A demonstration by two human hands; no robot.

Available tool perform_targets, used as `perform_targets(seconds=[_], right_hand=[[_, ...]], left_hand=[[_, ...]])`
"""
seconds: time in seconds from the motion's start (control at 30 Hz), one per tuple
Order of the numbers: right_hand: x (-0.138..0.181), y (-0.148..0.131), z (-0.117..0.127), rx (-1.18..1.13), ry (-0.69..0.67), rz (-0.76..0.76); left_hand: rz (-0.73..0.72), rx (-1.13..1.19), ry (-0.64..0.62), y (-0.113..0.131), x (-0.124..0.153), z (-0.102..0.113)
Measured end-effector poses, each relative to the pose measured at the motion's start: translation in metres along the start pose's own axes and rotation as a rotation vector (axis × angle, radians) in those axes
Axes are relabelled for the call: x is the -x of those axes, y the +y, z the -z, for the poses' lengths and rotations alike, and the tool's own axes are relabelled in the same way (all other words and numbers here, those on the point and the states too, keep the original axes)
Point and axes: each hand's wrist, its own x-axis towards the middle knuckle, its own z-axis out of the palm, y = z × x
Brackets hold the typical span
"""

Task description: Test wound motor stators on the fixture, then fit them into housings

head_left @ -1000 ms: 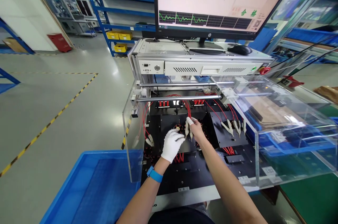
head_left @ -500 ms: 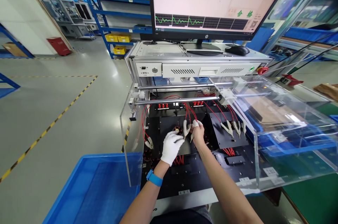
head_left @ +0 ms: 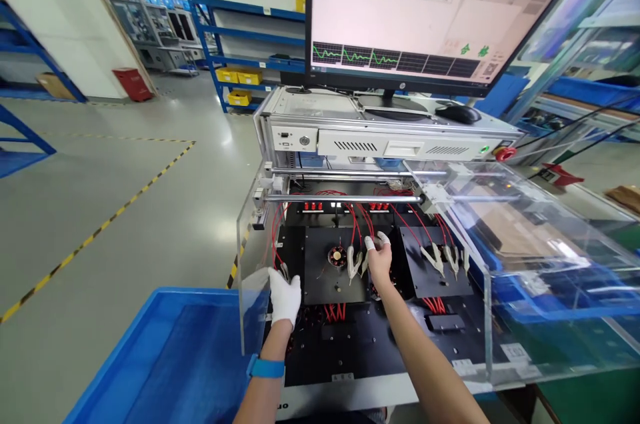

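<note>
My left hand [head_left: 285,296], in a white glove, is at the left of the black test bench, its fingers around a white-sleeved alligator clip [head_left: 284,269] on red leads. My right hand [head_left: 380,259], with white covers on its fingertips, is closed on another white clip [head_left: 365,265] near the middle; the fingers partly hide it. Beside it, a pale clip [head_left: 354,263] rests with its jaws down on the black plate [head_left: 315,247]. A small round motor stator [head_left: 337,256] with copper coils lies on that plate, thin wires trailing from it.
More clips [head_left: 434,259] lie on the right plate. Metal rails [head_left: 345,199] cross above the bench, with clear acrylic panels [head_left: 550,264] right and left. A blue tray [head_left: 165,357] stands at left. Behind are the monitor [head_left: 400,11], mouse [head_left: 459,112] and red stop button [head_left: 505,153].
My left hand has moved left from beside the stator to the clip at the bench's left side, uncovering the stator. My right hand stays near the middle clips. The view has shifted slightly.
</note>
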Motion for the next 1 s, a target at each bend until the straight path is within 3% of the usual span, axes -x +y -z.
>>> perform_targets(seconds=[0.13,0.27,0.4,0.63,0.8,0.9,1.0], right_hand=[[0.007,-0.001,0.001,0.113,-0.049,0.127],[0.023,-0.010,0.009,0.246,-0.102,0.331],[0.043,-0.018,0.023,0.205,-0.156,0.325],[0.059,-0.020,0.046,0.160,-0.161,0.275],[0.072,-0.040,0.060,0.159,-0.131,0.305],[0.095,-0.065,0.090,0.158,-0.095,0.394],[0.099,-0.097,0.154,0.311,0.085,0.510]], left_hand=[[-0.047,0.066,-0.063,0.004,-0.008,0.005],[-0.156,0.204,-0.157,0.022,0.006,0.016],[-0.162,0.427,-0.252,0.038,0.010,0.019],[-0.051,0.619,-0.069,0.046,-0.014,-0.005],[-0.038,0.616,-0.065,0.044,-0.017,-0.008],[-0.037,0.614,-0.092,0.046,-0.016,-0.006],[-0.042,0.606,-0.108,0.048,-0.013,0.000]])
